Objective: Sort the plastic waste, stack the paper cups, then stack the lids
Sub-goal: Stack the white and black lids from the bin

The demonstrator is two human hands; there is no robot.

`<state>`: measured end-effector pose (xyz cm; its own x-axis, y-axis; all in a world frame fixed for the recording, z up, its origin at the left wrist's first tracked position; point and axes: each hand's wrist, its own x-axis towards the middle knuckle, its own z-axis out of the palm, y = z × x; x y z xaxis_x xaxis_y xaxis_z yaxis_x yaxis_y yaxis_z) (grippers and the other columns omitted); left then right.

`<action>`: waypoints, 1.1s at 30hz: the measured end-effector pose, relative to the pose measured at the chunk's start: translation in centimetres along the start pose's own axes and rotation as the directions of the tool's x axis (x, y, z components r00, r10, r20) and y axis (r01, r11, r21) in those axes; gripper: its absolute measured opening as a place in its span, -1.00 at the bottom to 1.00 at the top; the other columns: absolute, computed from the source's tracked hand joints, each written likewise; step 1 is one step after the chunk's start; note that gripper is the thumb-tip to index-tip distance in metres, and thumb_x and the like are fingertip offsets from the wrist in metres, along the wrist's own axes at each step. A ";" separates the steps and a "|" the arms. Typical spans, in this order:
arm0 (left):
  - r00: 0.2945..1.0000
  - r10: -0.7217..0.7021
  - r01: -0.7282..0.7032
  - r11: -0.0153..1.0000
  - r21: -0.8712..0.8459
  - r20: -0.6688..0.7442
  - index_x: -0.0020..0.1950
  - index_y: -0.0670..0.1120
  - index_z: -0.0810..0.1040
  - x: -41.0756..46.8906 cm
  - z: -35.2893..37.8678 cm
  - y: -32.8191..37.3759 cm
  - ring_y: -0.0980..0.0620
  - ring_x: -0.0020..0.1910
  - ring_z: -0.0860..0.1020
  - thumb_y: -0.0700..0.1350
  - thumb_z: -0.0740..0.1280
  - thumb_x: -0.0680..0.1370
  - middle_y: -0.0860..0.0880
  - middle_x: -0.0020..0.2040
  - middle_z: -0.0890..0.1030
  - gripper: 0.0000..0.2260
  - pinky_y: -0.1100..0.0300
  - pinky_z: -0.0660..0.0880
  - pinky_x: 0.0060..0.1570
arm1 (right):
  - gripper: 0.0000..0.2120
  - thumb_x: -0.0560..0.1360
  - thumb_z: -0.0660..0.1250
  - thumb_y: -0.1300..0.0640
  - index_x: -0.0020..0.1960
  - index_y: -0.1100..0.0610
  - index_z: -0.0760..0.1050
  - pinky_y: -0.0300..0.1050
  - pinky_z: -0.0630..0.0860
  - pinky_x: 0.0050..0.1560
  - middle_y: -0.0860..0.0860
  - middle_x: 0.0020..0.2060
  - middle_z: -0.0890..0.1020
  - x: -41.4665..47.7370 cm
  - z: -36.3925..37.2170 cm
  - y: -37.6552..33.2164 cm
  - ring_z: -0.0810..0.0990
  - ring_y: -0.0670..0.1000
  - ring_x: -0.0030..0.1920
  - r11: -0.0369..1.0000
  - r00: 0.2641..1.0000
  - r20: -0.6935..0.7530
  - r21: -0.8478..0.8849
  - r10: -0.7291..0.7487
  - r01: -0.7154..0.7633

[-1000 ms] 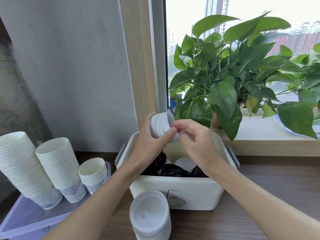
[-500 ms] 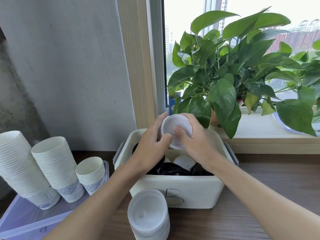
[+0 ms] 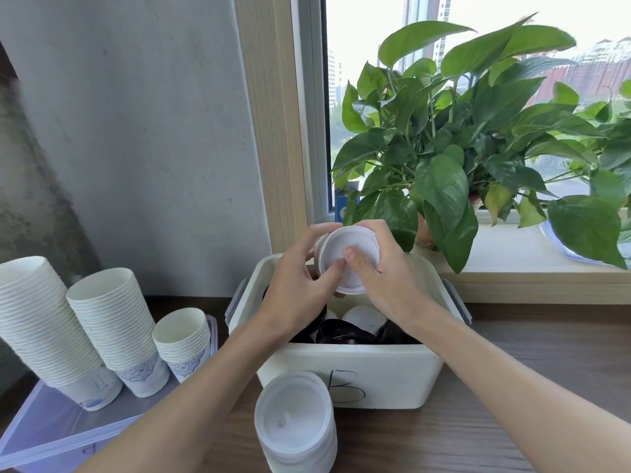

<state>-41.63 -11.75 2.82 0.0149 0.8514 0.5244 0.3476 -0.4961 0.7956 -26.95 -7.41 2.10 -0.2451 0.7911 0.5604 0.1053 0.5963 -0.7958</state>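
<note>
While paper cups (image 3: 112,329) stand stacked left of the bin (image 3: 358,373), the left hand (image 3: 293,285) and right hand (image 3: 392,285) grip white lids (image 3: 345,257) above it, and loose lids (image 3: 341,332) lie unstacked inside.

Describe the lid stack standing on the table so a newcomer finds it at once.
Find the white bin marked B on the wooden table. Just in front of it, nearest the camera, stands the stack of white lids. Unlike the hand-held lids above the bin, no hand touches it.
</note>
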 end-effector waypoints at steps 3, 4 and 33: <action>1.000 0.009 -0.009 0.999 0.042 0.011 0.30 0.05 0.48 0.1 -0.1 0.0 0.06 -0.01 0.64 -0.14 0.36 0.62 0.06 0.07 0.65 -0.73 0.16 0.64 -0.16 | -0.81 0.61 0.26 0.13 0.20 0.04 0.38 -0.37 0.47 -0.02 -0.16 -0.04 0.57 -0.1 -0.1 -0.2 0.55 -0.23 -0.03 1.000 1.000 0.012 0.016 0.022 -0.022; 1.000 0.009 -0.010 0.998 0.059 0.014 0.28 0.07 0.47 0.1 -0.1 -0.1 0.06 -0.01 0.64 -0.12 0.34 0.63 0.07 0.05 0.64 -0.76 0.15 0.63 -0.14 | -0.84 0.61 0.25 0.11 0.18 0.04 0.39 -0.40 0.45 -0.07 -0.15 -0.06 0.57 -0.1 -0.2 -0.2 0.54 -0.25 -0.07 0.999 0.999 0.015 0.010 0.032 -0.032; 0.998 -0.007 0.008 1.000 -0.009 0.063 0.22 0.10 0.54 0.0 -1.1 -0.7 0.13 -0.07 0.64 -0.24 0.43 0.55 0.32 -0.10 0.62 -0.67 0.25 0.58 -0.14 | -0.79 0.57 0.30 -0.02 0.12 0.07 0.51 -0.43 0.44 -0.14 -0.08 -0.03 0.62 0.3 0.0 0.1 0.56 -0.25 -0.10 0.984 0.983 0.051 -0.030 0.177 -0.176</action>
<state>-42.94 -11.57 2.61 0.0718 0.8641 0.4982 0.3390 -0.4909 0.8026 -27.03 -7.12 2.16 -0.2714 0.8763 0.3981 0.1756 0.4517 -0.8747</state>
